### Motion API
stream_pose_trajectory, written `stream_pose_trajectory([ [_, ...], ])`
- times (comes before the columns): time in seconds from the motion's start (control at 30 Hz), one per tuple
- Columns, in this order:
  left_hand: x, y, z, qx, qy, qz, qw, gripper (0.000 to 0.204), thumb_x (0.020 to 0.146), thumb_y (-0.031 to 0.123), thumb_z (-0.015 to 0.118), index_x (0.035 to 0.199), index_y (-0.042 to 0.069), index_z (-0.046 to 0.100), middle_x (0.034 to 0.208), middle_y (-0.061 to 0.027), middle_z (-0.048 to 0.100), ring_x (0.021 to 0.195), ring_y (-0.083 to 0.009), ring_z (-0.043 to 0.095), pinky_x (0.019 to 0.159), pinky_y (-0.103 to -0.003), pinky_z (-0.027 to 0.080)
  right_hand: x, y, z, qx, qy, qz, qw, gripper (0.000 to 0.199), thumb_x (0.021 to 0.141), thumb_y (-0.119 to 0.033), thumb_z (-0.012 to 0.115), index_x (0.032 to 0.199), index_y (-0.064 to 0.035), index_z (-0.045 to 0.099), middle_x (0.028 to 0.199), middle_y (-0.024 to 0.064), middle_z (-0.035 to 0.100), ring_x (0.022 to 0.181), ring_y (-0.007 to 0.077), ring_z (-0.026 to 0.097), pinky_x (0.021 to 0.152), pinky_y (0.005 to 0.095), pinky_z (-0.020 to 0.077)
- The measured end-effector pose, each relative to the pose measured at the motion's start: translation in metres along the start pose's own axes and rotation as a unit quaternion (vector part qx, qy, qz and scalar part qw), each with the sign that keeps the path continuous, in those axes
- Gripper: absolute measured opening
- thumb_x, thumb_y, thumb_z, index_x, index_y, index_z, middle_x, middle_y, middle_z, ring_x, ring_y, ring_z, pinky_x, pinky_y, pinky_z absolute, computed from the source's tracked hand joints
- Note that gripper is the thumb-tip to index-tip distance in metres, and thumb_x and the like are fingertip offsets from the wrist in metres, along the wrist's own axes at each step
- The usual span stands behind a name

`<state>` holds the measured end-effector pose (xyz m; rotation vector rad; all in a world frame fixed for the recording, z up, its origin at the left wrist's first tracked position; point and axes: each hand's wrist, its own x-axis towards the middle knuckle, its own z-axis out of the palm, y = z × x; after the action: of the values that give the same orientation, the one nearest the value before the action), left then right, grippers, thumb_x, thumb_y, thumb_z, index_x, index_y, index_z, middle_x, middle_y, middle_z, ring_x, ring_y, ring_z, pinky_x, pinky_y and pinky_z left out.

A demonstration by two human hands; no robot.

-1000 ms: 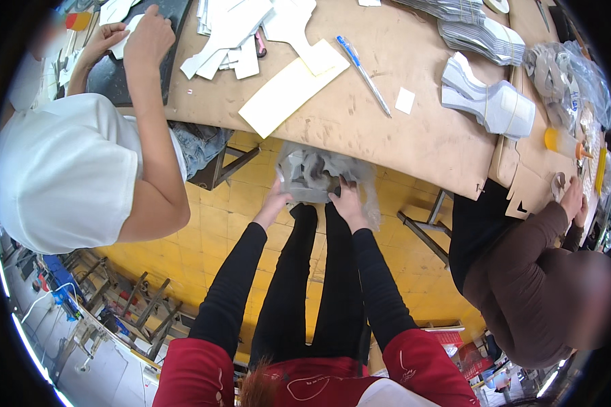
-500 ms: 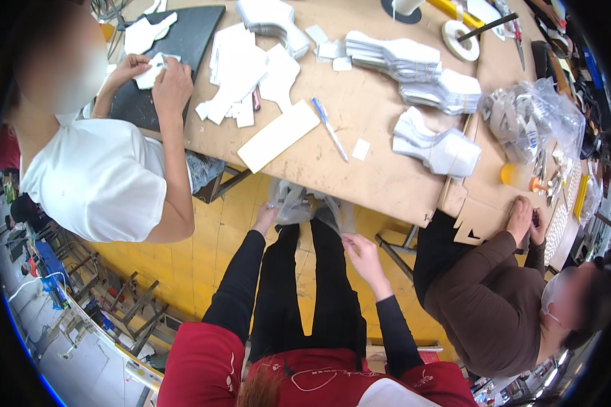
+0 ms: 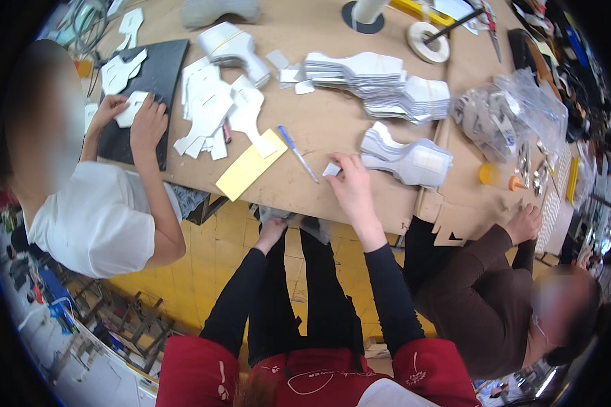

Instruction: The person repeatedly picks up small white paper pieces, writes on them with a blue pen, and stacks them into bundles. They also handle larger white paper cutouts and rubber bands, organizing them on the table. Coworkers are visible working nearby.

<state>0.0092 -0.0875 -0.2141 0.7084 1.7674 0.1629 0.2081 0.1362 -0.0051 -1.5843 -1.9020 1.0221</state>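
Observation:
My right hand (image 3: 353,190) is over the table's near edge, its thumb and fingertips pinching a small white square card (image 3: 331,169) that lies on the tabletop. Below the edge, at my knees, my left hand (image 3: 272,233) is closed on a crumpled clear plastic bag (image 3: 317,229), its fingers partly hidden. Left of the card lie a blue-and-white pen (image 3: 297,154) and a yellow paper strip (image 3: 241,178). Just right of my right hand rests a stack of white shaped pieces (image 3: 407,157).
More banded stacks (image 3: 353,70) and loose white cut-outs (image 3: 207,102) cover the brown tabletop (image 3: 346,136). At left a co-worker in white handles a cut-out on a black mat (image 3: 146,139). Another, in brown, sits at right near a plastic bag (image 3: 489,115) and an orange-capped bottle (image 3: 499,176).
My right hand has risen from the bag at my knees onto the table and reached the small white card. My left hand stays at the bag. The view has shifted slightly.

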Motion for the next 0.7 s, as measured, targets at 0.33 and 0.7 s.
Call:
stream_pose_trajectory([
  [0.33, -0.317, 0.337, -0.214, -0.332, -0.069, 0.61, 0.716, 0.015, 0.1, 0.019, 0.054, 0.106, 0.009, 0.063, 0.101, -0.009, 0.061, 0.093, -0.0228, 0.057, 0.081, -0.036, 0.046, -0.02, 0.025, -0.105, 0.058, 0.356, 0.106, 0.927, 0.018, 0.085, -0.013, 0.078, 0.099, -0.0017, 0.077, 0.133, 0.0138, 0.055, 0.12, 0.0265, 0.056, 0.098, 0.0367, 0.0473],
  [0.7, -0.424, 0.411, -0.239, -0.736, -0.381, 0.216, 0.516, 0.056, 0.108, 0.047, 0.034, 0.155, 0.017, 0.023, 0.155, -0.0204, 0.043, 0.133, -0.0395, 0.035, 0.105, -0.058, 0.034, -0.014, 0.066, -0.14, 0.189, 0.191, 0.118, 0.956, 0.018, 0.08, -0.017, 0.084, 0.094, -0.0061, 0.081, 0.125, 0.0079, 0.041, 0.114, 0.0219, 0.049, 0.099, 0.0358, 0.0431],
])
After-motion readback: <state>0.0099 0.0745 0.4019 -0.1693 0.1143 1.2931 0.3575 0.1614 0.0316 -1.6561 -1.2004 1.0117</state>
